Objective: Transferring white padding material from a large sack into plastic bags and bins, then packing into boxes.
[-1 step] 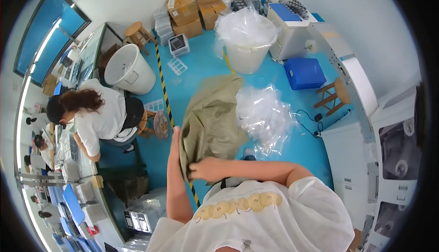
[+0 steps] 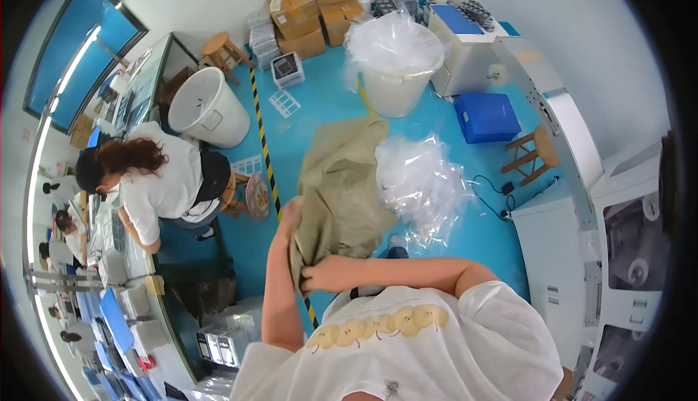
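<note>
A large olive-khaki sheet of fabric or a sack [image 2: 338,190] hangs crumpled in front of me, spreading down to the blue floor. At its near edge, my right hand [image 2: 320,274] is closed on a gathered fold. My left hand [image 2: 289,215] lies against its left side, the fingers blurred and partly lost in the material. Whether they grip it I cannot tell. Touching the fabric's right side is a heap of clear plastic bags or film [image 2: 422,186] on the floor.
A white bin [image 2: 400,92] overflows with clear plastic ahead. Another white bin [image 2: 233,121] stands left, beyond yellow-black floor tape [image 2: 266,157]. A co-worker [image 2: 163,175] sits at the left bench. A blue crate [image 2: 487,117], wooden stool [image 2: 534,155] and cable [image 2: 502,201] are right.
My left hand has shifted slightly right, onto the khaki fabric's edge. The fabric's left side has moved a little with it. My right hand keeps its hold.
</note>
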A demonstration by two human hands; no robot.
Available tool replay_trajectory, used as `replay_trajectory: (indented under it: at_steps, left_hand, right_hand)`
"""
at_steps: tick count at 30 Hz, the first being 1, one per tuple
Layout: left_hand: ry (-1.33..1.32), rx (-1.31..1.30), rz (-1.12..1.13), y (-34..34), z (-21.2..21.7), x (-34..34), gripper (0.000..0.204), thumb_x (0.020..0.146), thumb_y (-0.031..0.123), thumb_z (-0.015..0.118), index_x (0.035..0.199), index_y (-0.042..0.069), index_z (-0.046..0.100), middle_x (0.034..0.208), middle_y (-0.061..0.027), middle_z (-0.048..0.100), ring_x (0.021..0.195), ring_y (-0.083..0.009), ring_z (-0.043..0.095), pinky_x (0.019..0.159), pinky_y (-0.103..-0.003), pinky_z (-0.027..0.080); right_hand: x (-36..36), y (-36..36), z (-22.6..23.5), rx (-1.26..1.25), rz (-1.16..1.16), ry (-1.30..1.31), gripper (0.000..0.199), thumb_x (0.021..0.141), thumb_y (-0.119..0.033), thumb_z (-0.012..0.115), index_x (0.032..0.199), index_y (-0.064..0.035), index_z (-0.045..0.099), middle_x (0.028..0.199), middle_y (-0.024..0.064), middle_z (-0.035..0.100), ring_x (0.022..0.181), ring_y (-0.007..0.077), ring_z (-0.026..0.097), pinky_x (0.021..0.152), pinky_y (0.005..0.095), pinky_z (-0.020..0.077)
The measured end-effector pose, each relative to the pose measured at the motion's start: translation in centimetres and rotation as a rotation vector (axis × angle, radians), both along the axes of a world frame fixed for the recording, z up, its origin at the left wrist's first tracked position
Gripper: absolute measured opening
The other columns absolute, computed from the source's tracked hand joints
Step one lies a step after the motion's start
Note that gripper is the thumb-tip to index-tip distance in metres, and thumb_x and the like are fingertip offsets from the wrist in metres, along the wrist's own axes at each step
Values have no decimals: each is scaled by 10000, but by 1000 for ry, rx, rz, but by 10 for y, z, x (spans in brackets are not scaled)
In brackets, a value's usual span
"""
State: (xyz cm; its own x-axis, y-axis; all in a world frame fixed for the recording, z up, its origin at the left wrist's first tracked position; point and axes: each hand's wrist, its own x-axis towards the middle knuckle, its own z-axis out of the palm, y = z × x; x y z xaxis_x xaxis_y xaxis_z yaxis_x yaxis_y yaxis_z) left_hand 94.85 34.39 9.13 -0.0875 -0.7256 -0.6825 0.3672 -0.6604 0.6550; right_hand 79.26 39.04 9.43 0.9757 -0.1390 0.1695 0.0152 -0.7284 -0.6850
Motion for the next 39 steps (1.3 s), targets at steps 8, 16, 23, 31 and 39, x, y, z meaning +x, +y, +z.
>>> replay_trajectory:
  at_steps: [8, 16, 23, 31, 39]
  left_hand:
    - [41, -358, 101, 23, 21, -14, 346, 911, 204, 532, 1201, 23, 479, 1071, -65, 592, 967, -153, 566, 829, -299, 471]
    - [-858, -547, -356, 33, 2, -19, 458, 960, 361, 326, 998, -44, 536, 920, -201, 599, 861, -274, 581, 735, -370, 439]
    - [-1524, -618, -417, 30, 23, -13, 359, 935, 242, 365, 722, 3, 527, 684, -240, 558, 613, -412, 533, 583, -498, 410]
    - [-1350, -651, -175, 28, 13, 26, 421, 966, 263, 286, 753, -20, 514, 655, -255, 494, 649, -448, 472, 566, -496, 319]
    - [-1234, -673, -230, 29, 15, 6, 406, 970, 278, 309, 721, -12, 447, 615, -228, 453, 584, -424, 441, 530, -475, 324]
  right_hand:
    - [-113, -57, -45, 1393, -606, 151, 280, 902, -278, 501, 863, -45, 651, 799, 54, 643, 701, 94, 596, 565, 199, 451]
    - [-45, -90, -56, 1493, -802, -191, 194, 867, -207, 556, 932, -34, 615, 847, 55, 630, 767, 159, 591, 688, 291, 473]
    - [-25, -99, -35, 467, -662, -498, 149, 847, -114, 554, 902, 19, 595, 812, 161, 631, 757, 199, 610, 686, 338, 468]
    - [-46, -110, -21, 1057, -661, -116, 236, 936, -190, 465, 960, -4, 609, 815, 41, 625, 759, 110, 599, 655, 248, 490]
    - [-19, -104, -45, 1573, -654, -289, 110, 884, -105, 536, 914, -20, 599, 738, -27, 565, 665, 45, 525, 620, 214, 427]
